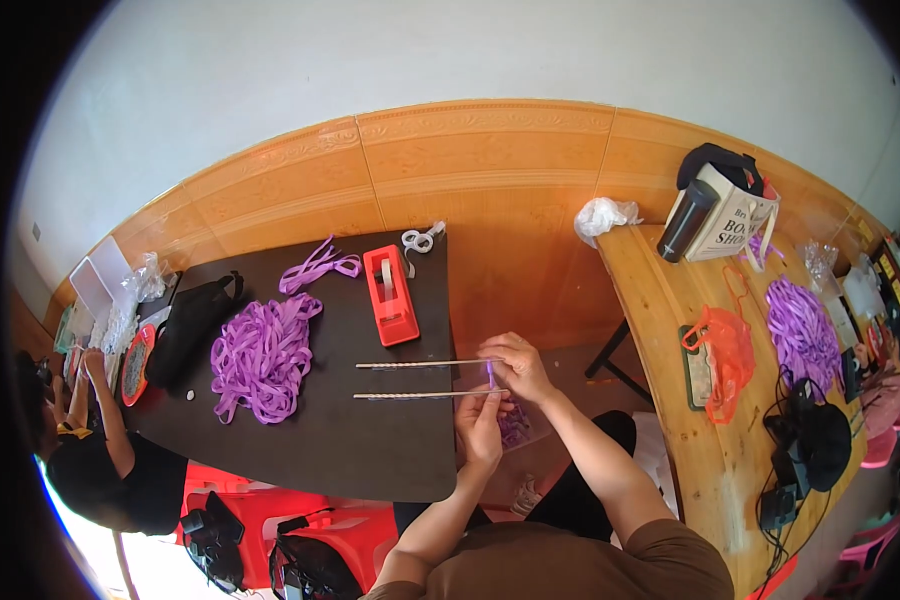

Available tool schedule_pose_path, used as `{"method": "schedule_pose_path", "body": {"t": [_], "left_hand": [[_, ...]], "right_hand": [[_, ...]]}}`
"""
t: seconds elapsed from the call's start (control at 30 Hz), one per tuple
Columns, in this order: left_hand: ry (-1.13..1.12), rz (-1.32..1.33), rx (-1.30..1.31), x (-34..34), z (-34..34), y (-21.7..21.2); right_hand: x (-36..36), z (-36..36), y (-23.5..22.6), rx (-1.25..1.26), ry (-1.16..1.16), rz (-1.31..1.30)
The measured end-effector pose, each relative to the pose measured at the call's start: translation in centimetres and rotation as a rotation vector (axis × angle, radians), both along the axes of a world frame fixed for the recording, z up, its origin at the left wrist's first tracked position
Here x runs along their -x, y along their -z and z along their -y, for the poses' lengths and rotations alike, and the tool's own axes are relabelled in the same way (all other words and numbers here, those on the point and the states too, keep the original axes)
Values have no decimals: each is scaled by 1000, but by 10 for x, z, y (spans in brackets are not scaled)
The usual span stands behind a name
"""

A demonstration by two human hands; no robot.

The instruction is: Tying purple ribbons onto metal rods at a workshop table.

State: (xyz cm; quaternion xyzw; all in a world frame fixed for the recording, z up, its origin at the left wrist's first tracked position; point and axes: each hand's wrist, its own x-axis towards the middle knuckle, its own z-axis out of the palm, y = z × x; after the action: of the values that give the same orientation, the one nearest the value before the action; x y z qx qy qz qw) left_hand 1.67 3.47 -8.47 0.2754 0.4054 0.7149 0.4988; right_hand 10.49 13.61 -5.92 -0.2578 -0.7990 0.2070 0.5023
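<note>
Two thin, partly twisted metal rods, the upper rod and the lower rod, lie parallel and stick out past the dark table's right edge. A short purple ribbon spans the gap between their outer ends. My left hand pinches the ribbon by the lower rod's tip. At the upper rod's tip, my right hand has its fingers closed around the ribbon's other end; the exact grip is partly hidden. Below my hands, a clear container holds purple pieces.
On the dark table are a purple ribbon heap, a red tape dispenser, scissors and a black bag. The wooden table at right bears a tumbler and more ribbon. Another person sits far left.
</note>
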Motion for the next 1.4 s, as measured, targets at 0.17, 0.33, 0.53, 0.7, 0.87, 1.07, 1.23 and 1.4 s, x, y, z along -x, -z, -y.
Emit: {"method": "schedule_pose_path", "body": {"t": [0.17, 0.33, 0.53, 0.7, 0.87, 1.07, 1.23, 1.4], "left_hand": [[84, -31, 43, 6, 5, 10], [174, -7, 67, 11, 15, 18], [261, 58, 177, 17, 37, 44], [327, -16, 214, 16, 70, 57], [386, -139, 238, 25, 105, 71], [270, -172, 211, 30, 116, 78], [189, -299, 74, 29, 108, 82], [333, -223, 176, 36, 104, 96]], "right_hand": [[-3, 25, 43, 217, -8, -63], [-9, 58, 94, 433, -19, -81], [-11, 98, 125, 582, -1, -91], [-14, 114, 165, 894, -112, -187], [-13, 113, 181, 698, -8, 27], [-11, 127, 173, 739, 45, 18], [-12, 142, 210, 1096, -8, -254], [-7, 155, 222, 1193, -77, -279]]}}
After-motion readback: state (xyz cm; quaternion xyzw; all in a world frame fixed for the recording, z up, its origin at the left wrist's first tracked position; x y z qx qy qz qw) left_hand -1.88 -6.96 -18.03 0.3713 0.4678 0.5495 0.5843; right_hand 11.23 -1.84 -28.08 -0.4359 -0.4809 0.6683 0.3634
